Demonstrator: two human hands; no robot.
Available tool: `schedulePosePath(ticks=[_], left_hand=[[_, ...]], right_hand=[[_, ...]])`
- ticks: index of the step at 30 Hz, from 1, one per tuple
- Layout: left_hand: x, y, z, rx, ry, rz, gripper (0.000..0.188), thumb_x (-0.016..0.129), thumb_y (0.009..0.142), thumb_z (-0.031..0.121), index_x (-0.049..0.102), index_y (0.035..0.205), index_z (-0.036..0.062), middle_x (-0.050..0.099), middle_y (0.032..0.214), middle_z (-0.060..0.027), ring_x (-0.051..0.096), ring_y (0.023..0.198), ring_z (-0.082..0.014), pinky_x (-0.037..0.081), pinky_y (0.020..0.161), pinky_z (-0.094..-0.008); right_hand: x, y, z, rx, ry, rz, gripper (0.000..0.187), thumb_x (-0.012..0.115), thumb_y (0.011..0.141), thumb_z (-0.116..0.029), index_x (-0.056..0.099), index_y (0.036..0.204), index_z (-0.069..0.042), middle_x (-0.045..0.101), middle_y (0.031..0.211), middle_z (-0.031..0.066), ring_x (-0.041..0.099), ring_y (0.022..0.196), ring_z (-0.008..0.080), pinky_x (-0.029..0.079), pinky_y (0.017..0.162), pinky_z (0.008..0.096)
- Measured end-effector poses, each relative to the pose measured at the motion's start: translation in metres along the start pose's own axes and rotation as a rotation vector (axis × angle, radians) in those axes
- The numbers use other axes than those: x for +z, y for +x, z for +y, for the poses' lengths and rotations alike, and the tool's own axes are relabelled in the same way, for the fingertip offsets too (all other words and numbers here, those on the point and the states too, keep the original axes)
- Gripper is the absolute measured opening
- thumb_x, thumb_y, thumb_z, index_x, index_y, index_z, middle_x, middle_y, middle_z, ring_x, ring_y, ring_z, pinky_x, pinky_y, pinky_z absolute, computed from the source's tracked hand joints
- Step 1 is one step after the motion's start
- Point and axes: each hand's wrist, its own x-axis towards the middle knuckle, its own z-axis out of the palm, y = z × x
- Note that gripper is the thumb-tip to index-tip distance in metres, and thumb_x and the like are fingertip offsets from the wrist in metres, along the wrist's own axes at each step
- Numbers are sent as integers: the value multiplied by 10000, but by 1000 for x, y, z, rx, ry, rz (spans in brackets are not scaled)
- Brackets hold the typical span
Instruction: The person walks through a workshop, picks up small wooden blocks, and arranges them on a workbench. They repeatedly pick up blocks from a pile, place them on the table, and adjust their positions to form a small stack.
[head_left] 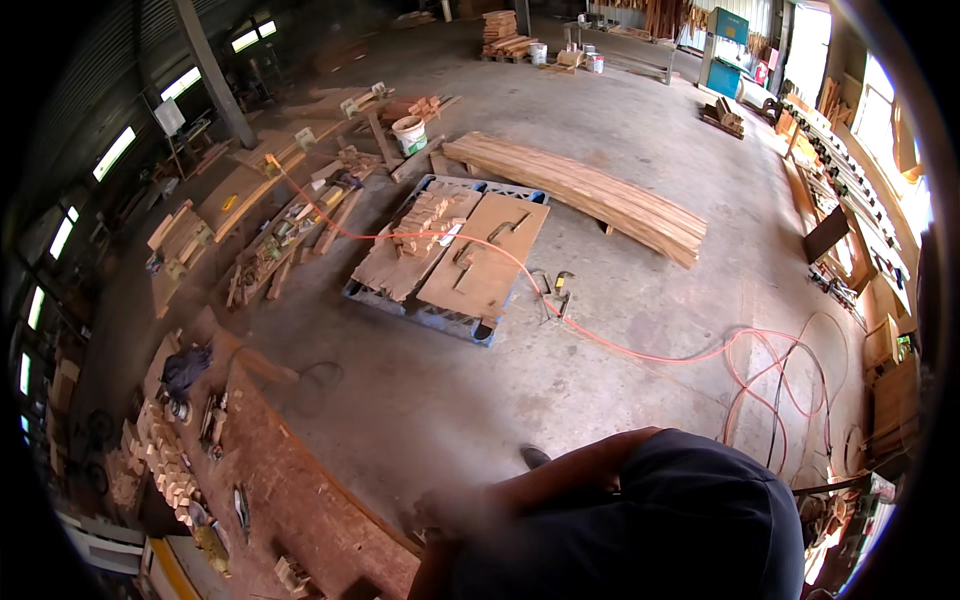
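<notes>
My right arm comes in from the dark-sleeved shoulder at the lower right and reaches left. My right hand is a hazy blur beside the edge of a brown wooden workbench. Just below it, part of my left forearm shows at the lower edge, and my left hand seems to be close to the right one. Haze and blur hide the fingers of both hands, so whatever they hold cannot be made out. On the bench lie small wood blocks and a slim metal tool.
A blue pallet carries boards, wood pieces and clamps. Beyond it lies a stack of long planks. An orange hose crosses the floor to loose coils on the right. More clamps lie by the pallet. A white bucket stands farther back.
</notes>
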Motion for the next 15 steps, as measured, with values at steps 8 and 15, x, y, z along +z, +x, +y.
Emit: schedulePosePath(ticks=[8,15], left_hand=[[-6,-1,4,-22,-4,15,197,595,958,284,710,987,127,664,936,-102,611,989,-302,419,959,-486],[-17,-2,4,34,50,53,198,599,953,291,713,983,132,652,933,-91,584,1052,-297,370,1030,-495]], right_hand=[[105,47,45,159,-307,25,269,696,863,-330,715,1009,-105,697,1120,133,675,1121,292,534,960,424],[128,22,105,78,62,89,229,670,936,-263,711,1035,-60,692,1075,153,679,1040,300,540,891,425]])
